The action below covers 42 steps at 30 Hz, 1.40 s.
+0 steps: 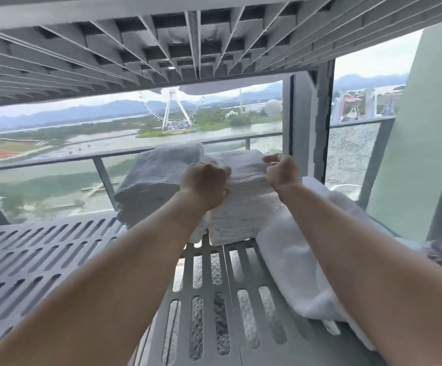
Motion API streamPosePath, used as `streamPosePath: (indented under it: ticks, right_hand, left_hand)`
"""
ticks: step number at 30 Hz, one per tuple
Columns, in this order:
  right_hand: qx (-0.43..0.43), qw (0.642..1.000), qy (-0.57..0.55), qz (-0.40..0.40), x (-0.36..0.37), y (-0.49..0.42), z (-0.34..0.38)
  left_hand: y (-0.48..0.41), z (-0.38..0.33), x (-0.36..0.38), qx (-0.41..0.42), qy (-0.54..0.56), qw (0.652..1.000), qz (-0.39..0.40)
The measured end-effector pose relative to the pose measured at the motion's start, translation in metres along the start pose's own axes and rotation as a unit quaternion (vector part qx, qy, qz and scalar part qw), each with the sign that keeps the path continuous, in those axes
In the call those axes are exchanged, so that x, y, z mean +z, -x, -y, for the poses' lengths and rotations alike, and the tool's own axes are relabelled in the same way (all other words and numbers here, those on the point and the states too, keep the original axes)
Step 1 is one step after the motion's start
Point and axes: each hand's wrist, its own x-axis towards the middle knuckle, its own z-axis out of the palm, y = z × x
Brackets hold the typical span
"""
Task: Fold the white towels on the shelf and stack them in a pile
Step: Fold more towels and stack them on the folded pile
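Note:
A tall pile of folded white towels (241,215) stands on the grey slotted shelf (43,260), near its back edge. My left hand (205,184) grips the left end of the top folded towel (246,165), fingers curled into the cloth. My right hand (283,171) pinches that towel's right end from above. Left of the pile sits a second stack of greyer folded towels (154,180). A loose, unfolded white towel (299,260) lies along the shelf's right side, under my right forearm.
Another slotted shelf (161,48) hangs close overhead. Behind the shelf are a balcony railing (56,159) and window glass, with an upright post (311,128) at the back right. More towelling shows through the slots below (216,268).

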Motion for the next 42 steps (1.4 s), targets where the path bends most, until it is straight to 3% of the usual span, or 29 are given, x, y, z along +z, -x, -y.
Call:
streamPosePath:
  ticks: [6,12,14,17,22,25,27,29,32,39,42]
  right_hand:
    - [0.014,0.996,0.078,0.041,-0.004,0.015,-0.009]
    - [-0.029,0.974,0.195,0.114,-0.022,0.023,0.004]
    - [-0.043,0.958,0.262,0.112,-0.033,0.028,0.009]
    - [-0.043,0.925,0.368,0.088,-0.053,0.039,0.012]
    - [0.046,0.842,0.523,0.121,-0.076,0.066,0.001]
    - [0.128,0.826,0.534,0.129,-0.092,0.069,-0.005]
    - [0.155,0.815,0.538,0.148,-0.100,0.070,-0.008]
    - [0.163,0.815,0.531,0.166,-0.104,0.072,-0.015]
    - [0.139,0.829,0.514,0.172,-0.106,0.073,-0.033]
    - [0.104,0.888,0.435,0.109,-0.109,0.067,-0.053]
    - [0.084,0.907,0.403,0.092,-0.109,0.073,-0.046]
  left_hand:
    - [0.016,-0.005,0.015,0.001,-0.034,0.998,-0.044]
    - [0.020,-0.015,0.007,-0.006,-0.065,0.997,0.038]
    - [0.024,-0.031,0.001,0.013,-0.036,0.999,0.031]
    - [0.029,-0.059,-0.001,0.071,0.084,0.993,-0.041]
    - [0.049,-0.100,0.013,0.145,0.178,0.969,-0.087]
    - [0.059,-0.120,0.019,0.102,0.283,0.953,0.042]
    - [0.062,-0.129,0.020,0.090,0.396,0.902,0.144]
    - [0.068,-0.134,0.018,0.105,0.416,0.891,0.151]
    - [0.080,-0.140,0.018,0.087,0.381,0.917,0.084]
    - [0.098,-0.154,0.017,0.024,0.349,0.936,-0.030]
    - [0.102,-0.148,0.014,-0.017,0.385,0.922,-0.039]
